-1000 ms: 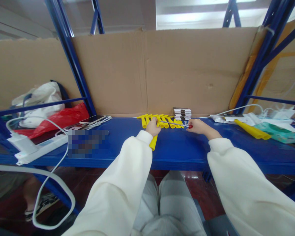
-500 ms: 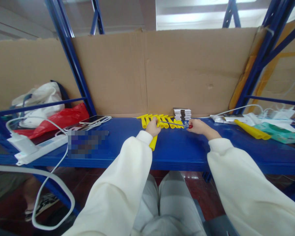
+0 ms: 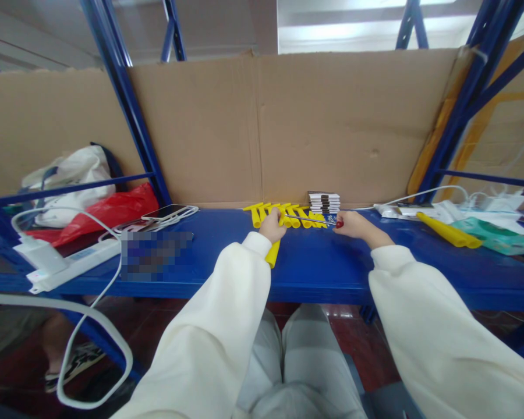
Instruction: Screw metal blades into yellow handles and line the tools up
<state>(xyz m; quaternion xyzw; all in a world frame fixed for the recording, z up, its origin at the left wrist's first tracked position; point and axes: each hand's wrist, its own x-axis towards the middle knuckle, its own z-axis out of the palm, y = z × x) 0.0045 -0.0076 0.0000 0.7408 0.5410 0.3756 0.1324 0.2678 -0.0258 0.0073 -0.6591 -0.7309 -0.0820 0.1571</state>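
Note:
My left hand [image 3: 272, 226] is closed round a yellow tapered tube [image 3: 273, 254], whose wider end sticks out below the hand toward me. In my right hand [image 3: 353, 224] is a screwdriver [image 3: 306, 218] with a red handle, its fingers wrapped round the grip. The thin metal shaft lies level and reaches left to the fingertips of my left hand; the contact at its tip is too small to make out. Just behind both hands, a row of several similar yellow tubes [image 3: 304, 222] lies on the blue shelf [image 3: 318, 262].
Behind the row stands a stack of small white packets with black bands [image 3: 324, 202]. Cardboard [image 3: 332, 128] closes off the back. At right lie more yellow tubes [image 3: 449, 231] and a green packet [image 3: 493, 235]. A power strip [image 3: 76, 262], cables and a phone [image 3: 163, 212] are at left.

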